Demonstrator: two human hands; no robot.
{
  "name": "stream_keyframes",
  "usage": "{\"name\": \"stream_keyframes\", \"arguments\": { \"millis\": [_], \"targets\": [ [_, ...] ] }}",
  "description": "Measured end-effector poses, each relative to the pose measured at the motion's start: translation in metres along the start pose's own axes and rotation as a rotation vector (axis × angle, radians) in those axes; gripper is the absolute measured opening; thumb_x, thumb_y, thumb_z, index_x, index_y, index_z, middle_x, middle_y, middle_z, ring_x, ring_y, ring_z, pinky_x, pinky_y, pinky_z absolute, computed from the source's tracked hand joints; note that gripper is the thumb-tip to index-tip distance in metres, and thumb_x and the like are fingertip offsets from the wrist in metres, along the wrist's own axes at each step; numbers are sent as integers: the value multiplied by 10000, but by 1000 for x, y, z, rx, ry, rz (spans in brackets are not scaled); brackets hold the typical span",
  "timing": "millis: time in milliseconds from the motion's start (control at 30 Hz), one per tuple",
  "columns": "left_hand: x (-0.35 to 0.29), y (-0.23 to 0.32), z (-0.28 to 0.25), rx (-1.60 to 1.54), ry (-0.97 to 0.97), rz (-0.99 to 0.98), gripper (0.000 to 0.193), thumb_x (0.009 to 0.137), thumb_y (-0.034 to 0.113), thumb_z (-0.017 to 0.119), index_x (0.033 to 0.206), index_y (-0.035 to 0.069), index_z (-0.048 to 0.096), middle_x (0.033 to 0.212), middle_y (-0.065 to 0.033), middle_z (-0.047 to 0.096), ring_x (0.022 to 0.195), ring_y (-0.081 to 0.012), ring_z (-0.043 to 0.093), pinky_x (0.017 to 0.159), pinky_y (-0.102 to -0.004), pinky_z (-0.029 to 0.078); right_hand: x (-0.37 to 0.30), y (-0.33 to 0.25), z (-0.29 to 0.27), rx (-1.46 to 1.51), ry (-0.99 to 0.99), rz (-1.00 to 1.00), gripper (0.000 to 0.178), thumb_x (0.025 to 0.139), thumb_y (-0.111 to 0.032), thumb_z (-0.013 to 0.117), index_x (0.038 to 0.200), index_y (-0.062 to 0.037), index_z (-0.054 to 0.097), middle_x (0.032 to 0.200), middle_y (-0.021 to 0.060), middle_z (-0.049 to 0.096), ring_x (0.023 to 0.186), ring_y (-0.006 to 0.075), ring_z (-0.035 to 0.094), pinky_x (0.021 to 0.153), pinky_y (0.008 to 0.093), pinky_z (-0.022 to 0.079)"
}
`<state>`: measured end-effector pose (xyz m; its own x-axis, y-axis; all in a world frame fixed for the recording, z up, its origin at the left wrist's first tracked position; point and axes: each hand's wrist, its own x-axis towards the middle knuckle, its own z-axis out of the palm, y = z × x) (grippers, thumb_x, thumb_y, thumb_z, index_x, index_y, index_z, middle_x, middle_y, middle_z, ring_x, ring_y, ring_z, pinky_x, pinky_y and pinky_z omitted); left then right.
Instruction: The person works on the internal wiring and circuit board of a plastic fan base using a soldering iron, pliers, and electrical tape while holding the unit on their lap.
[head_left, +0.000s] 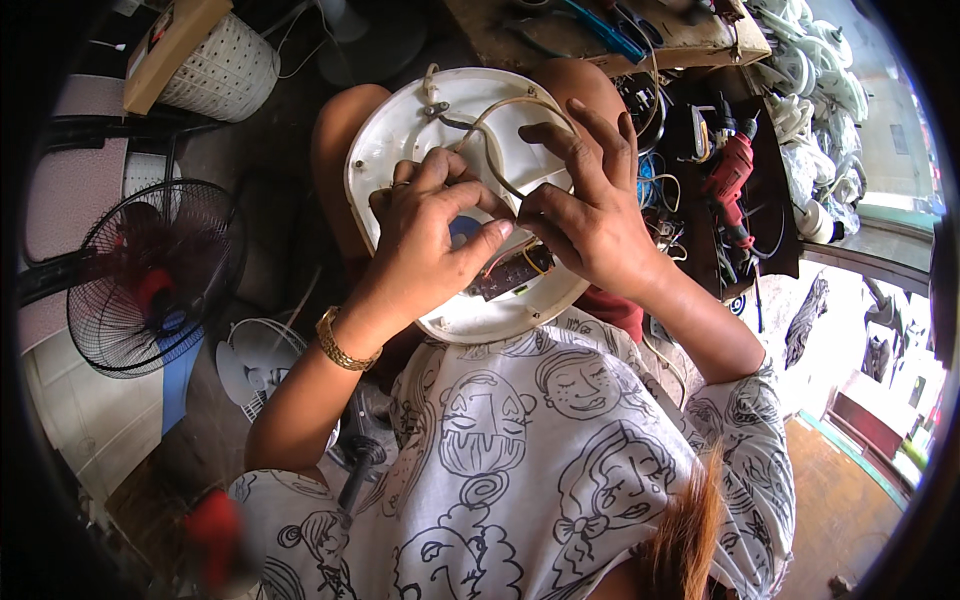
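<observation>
A round white plastic base, hollow side up, rests across my lap. Its grey-white cable loops over the upper part and runs down to my fingers. Near the base's middle, my left hand is closed in a pinch at the cable's end. My right hand pinches the cable beside it, with its outer fingers raised. The two sets of fingertips almost meet, and the exact bit between them is too small to make out. Below them a dark switch board with thin coloured wires sits inside the base, partly covered by my hands.
A red power drill lies at the right among loose wires. Tools with blue handles lie on a wooden bench ahead. On the left stand a black-caged fan and a perforated white basket. White plastic parts are piled far right.
</observation>
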<state>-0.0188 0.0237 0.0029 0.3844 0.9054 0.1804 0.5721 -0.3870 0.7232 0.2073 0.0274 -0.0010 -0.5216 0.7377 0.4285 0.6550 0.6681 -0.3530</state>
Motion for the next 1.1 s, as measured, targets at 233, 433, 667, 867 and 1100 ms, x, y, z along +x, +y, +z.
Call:
{"name": "stream_keyframes", "arguments": {
  "millis": [233,433,667,867,1100],
  "targets": [
    [3,12,0,158,88,250,147,751,124,789,821,108,661,986,-35,600,1016,-280,532,888,-410,400,3,5,0,191,-40,61,218,791,-270,823,938,-120,765,1419,130,539,1417,448,373,1120,735,217],
    [4,1,-2,183,197,396,144,760,102,767,869,106,673,1013,-9,619,1050,-264,536,907,-412,414,-5,4,3,555,2,215,179,820,-227,842,937,-114,768,1431,162,518,1386,384,401,1159,518,291],
    [-7,-9,8,393,252,554,150,758,129,807,869,207,745,1011,71,642,1066,-199,546,926,-374,359,-15,-4,11,849,113,456,113,839,-171,834,910,-102,780,1456,183,494,1400,338,389,1184,448,251],
    [7,-3,0,128,141,311,179,750,105,816,914,160,771,1021,-1,618,1035,-226,562,895,-364,417,-17,5,1,788,57,355,100,834,-130,820,921,-98,784,1507,194,457,1443,358,341,1198,472,225],
    [9,1,-5,-135,29,204,166,764,71,808,920,111,768,999,-52,594,972,-250,586,896,-382,445,-13,7,-4,642,30,280,128,802,-134,835,914,-92,790,1514,192,459,1453,387,322,1202,484,225]
  ]
}}
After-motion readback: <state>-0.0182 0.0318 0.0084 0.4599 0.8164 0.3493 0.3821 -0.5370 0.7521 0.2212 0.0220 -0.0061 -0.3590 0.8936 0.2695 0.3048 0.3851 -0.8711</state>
